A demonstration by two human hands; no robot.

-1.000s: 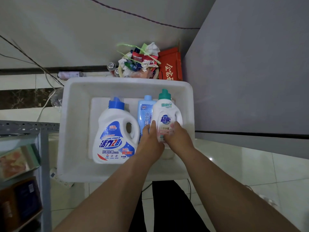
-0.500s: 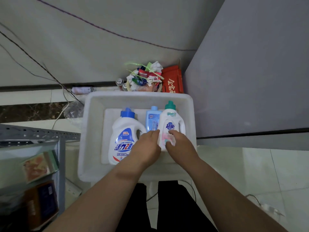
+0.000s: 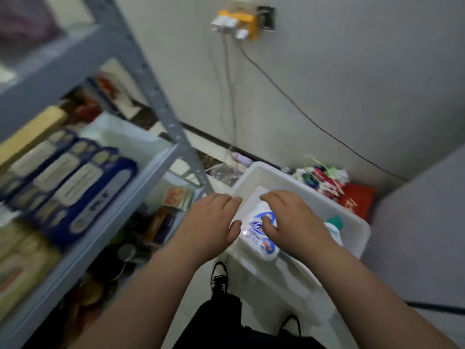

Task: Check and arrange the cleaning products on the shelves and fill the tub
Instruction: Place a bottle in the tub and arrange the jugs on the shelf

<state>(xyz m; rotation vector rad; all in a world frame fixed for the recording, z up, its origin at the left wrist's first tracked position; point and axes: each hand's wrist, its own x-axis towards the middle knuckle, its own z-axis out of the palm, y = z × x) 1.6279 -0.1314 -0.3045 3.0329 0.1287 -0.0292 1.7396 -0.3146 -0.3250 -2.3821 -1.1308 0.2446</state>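
A white plastic tub [image 3: 260, 170] stands on the floor in front of me. Inside it lies a large white detergent bottle [image 3: 260, 235] with a blue label, and a smaller white bottle with a green cap [image 3: 334, 226] stands at its right. My left hand [image 3: 214, 220] hovers over the tub's left rim with loosely curled fingers and holds nothing. My right hand [image 3: 292, 217] hangs above the large bottle with relaxed fingers, hiding its top. The picture is blurred.
A grey metal shelf rack [image 3: 161, 102] fills the left, with blue packs [image 3: 73, 182] and boxes on it. A rubbish pile [image 3: 322, 176] and a red box [image 3: 354, 201] sit behind the tub. A grey cabinet [image 3: 417, 222] stands right. Cables hang from a wall socket [image 3: 239, 23].
Both hands have let go of the green-capped bottle and risen above the tub. My view has swung up and left, bringing the shelf rack and wall socket into sight.
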